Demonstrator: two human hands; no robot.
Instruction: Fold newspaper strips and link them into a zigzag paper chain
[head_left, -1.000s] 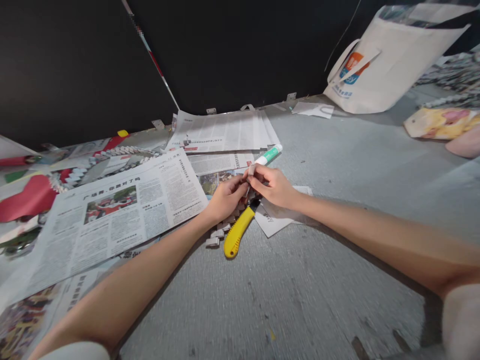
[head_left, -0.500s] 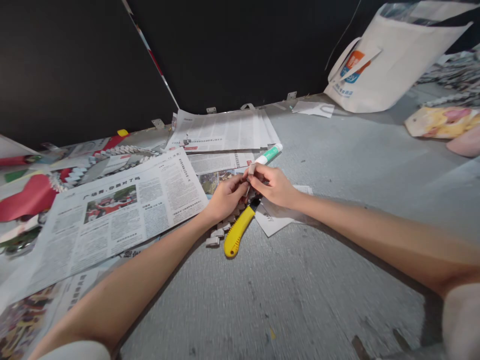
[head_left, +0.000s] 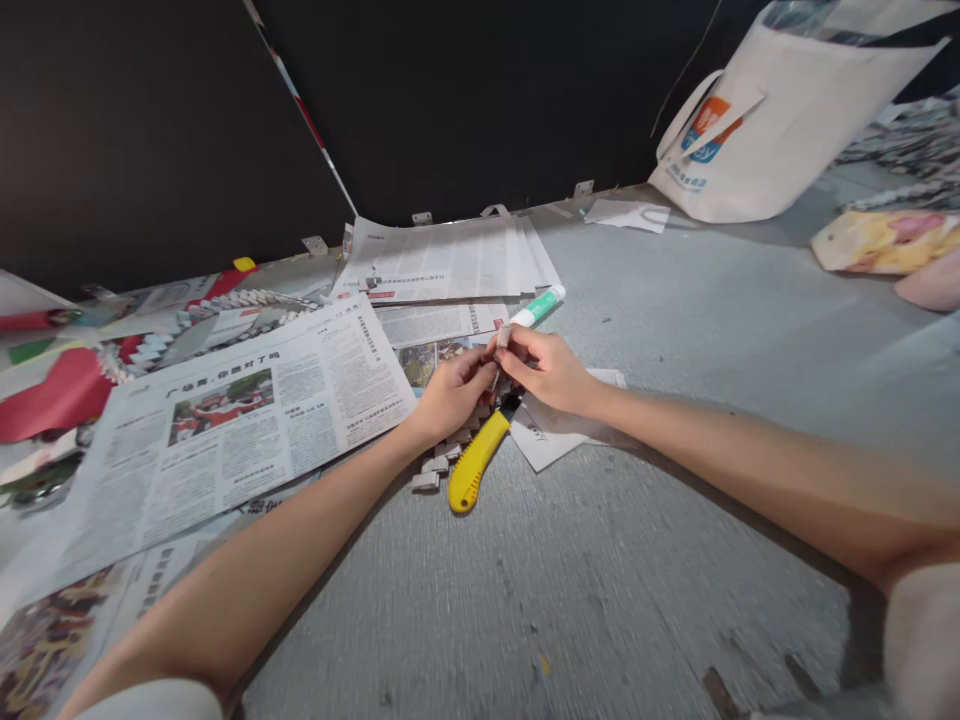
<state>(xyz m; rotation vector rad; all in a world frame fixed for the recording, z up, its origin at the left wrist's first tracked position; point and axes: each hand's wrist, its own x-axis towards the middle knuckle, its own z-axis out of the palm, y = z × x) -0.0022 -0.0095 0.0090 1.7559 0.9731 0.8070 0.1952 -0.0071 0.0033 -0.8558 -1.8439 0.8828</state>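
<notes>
My left hand (head_left: 454,392) and my right hand (head_left: 549,370) meet at the centre, both with fingers closed on a folded paper chain (head_left: 426,481). Its zigzag links run down from under my left fingers toward me. A small folded paper piece (head_left: 503,337) sticks up at my right fingertips. Just below the hands lies a yellow-handled cutter (head_left: 478,465), its dark tip close to my right fingers. A white and green marker (head_left: 538,306) rests right behind my right hand. White paper sheets (head_left: 551,435) lie partly beneath my right hand.
Newspaper sheets (head_left: 247,425) spread across the left, with a newspaper stack (head_left: 442,262) behind the hands. Red paper (head_left: 60,395) and another folded chain (head_left: 154,345) lie farther left. A white tote bag (head_left: 780,120) stands at back right, against a black panel (head_left: 480,100).
</notes>
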